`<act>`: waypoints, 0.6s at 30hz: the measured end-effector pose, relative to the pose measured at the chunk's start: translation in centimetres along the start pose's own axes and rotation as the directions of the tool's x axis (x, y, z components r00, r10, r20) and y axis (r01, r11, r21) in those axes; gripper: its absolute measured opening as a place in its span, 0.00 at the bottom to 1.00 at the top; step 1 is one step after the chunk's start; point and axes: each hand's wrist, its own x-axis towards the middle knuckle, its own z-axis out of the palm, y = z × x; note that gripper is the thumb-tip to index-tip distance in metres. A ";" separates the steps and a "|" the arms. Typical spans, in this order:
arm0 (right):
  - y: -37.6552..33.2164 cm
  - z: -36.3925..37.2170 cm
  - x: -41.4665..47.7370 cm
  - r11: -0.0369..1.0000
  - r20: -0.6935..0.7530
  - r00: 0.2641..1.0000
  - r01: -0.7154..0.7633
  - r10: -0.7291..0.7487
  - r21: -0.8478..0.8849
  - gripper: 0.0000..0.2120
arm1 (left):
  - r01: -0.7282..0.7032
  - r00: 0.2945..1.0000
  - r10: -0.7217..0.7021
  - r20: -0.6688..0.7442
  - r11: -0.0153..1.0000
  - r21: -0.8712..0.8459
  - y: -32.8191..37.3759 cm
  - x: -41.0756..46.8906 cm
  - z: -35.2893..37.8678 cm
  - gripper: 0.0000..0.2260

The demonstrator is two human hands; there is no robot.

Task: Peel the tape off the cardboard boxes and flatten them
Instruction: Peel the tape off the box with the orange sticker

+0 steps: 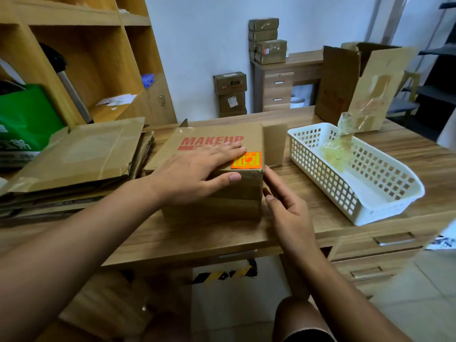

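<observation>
A brown cardboard box [217,193] printed MAKEUP with an orange sticker sits on the wooden desk [308,218]. One flap stands up at its far right side. My left hand [197,171] lies flat on the box's top, fingers straight, thumb over the front edge. My right hand [286,206] is at the box's right front corner with fingers extended along its side, holding nothing that I can see. Peeled clear tape [338,149] lies crumpled in a white plastic basket [370,208] to the right.
A stack of flattened cardboard [79,159] lies on the desk at left. An opened tall box [355,85] stands behind the basket. Wooden shelves with a green bag [22,119] fill the left. More small boxes [269,43] sit on a far cabinet.
</observation>
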 end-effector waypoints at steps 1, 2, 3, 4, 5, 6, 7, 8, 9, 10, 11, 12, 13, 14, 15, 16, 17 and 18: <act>0.1 0.0 -0.1 1.000 -0.005 1.000 0.011 -0.011 0.002 0.25 | 0.006 1.000 -0.006 -0.002 0.999 -0.032 0.0 0.0 -0.1 0.31; 0.3 0.1 -0.3 1.000 -0.010 1.000 0.019 -0.019 0.005 0.25 | 0.009 1.000 -0.009 -0.008 0.998 -0.062 0.0 0.1 -0.1 0.30; 0.5 0.2 -0.4 1.000 -0.015 1.000 0.024 -0.023 0.007 0.24 | 0.015 1.000 -0.017 -0.016 0.996 -0.086 0.1 0.1 -0.2 0.29; 0.6 0.2 -0.5 1.000 -0.019 0.999 0.028 -0.028 0.008 0.24 | 0.029 0.999 -0.032 -0.023 0.994 -0.107 0.2 0.1 -0.2 0.27; 0.8 0.3 -0.5 0.999 -0.025 0.999 0.034 -0.033 0.007 0.24 | 0.049 0.998 -0.053 -0.031 0.990 -0.130 0.2 0.1 -0.2 0.26; 0.8 0.3 -0.5 0.999 -0.034 0.999 0.041 -0.041 0.002 0.24 | 0.067 0.996 -0.074 -0.040 0.986 -0.155 0.2 0.2 -0.2 0.25; 0.9 0.3 -0.6 0.999 -0.042 0.998 0.049 -0.049 -0.001 0.24 | 0.077 0.995 -0.087 -0.048 0.981 -0.180 0.1 0.3 -0.2 0.25; 0.9 0.3 -0.6 0.999 -0.048 0.997 0.054 -0.054 -0.001 0.24 | 0.076 0.994 -0.089 -0.057 0.977 -0.201 0.0 0.4 -0.1 0.24; 1.0 0.4 -0.7 0.998 -0.051 0.997 0.060 -0.060 -0.002 0.24 | 0.070 0.994 -0.086 -0.067 0.974 -0.216 -0.2 0.4 -0.1 0.24; 1.1 0.4 -0.7 0.998 -0.055 0.996 0.068 -0.068 -0.008 0.24 | 0.062 0.994 -0.082 -0.077 0.972 -0.226 -0.4 0.5 0.0 0.24; 1.1 0.4 -0.8 0.997 -0.060 0.995 0.076 -0.077 -0.015 0.23 | 0.058 0.993 -0.080 -0.086 0.971 -0.231 -0.6 0.5 0.0 0.23; 1.3 0.4 -0.9 0.996 -0.066 0.994 0.085 -0.086 -0.020 0.23 | 0.056 0.992 -0.080 -0.094 0.970 -0.235 -0.8 0.5 0.0 0.23; 1.4 0.4 -0.9 0.996 -0.069 0.993 0.092 -0.093 -0.021 0.22 | 0.053 0.992 -0.079 -0.099 0.969 -0.240 -1.0 0.5 -0.1 0.23; 1.4 0.4 -0.9 0.995 -0.068 0.993 0.094 -0.095 -0.020 0.22 | 0.047 0.992 -0.074 -0.103 0.969 -0.244 -1.1 0.5 -0.2 0.22; 1.5 0.4 -0.9 0.996 -0.060 0.994 0.091 -0.092 -0.018 0.21 | 0.040 0.992 -0.067 -0.105 0.968 -0.247 -1.2 0.5 -0.3 0.21; 1.5 0.4 -0.9 0.996 -0.051 0.995 0.087 -0.088 -0.017 0.21 | 0.036 0.992 -0.063 -0.105 0.968 -0.247 -1.2 0.6 -0.4 0.21; 1.5 0.4 -0.9 0.996 -0.040 0.996 0.085 -0.085 -0.018 0.21 | 0.038 0.992 -0.065 -0.104 0.969 -0.243 -1.2 0.6 -0.5 0.20; 1.5 0.4 -0.9 0.996 -0.026 0.996 0.086 -0.087 -0.023 0.22 | 0.042 0.992 -0.068 -0.106 0.970 -0.238 -1.1 0.7 -0.6 0.20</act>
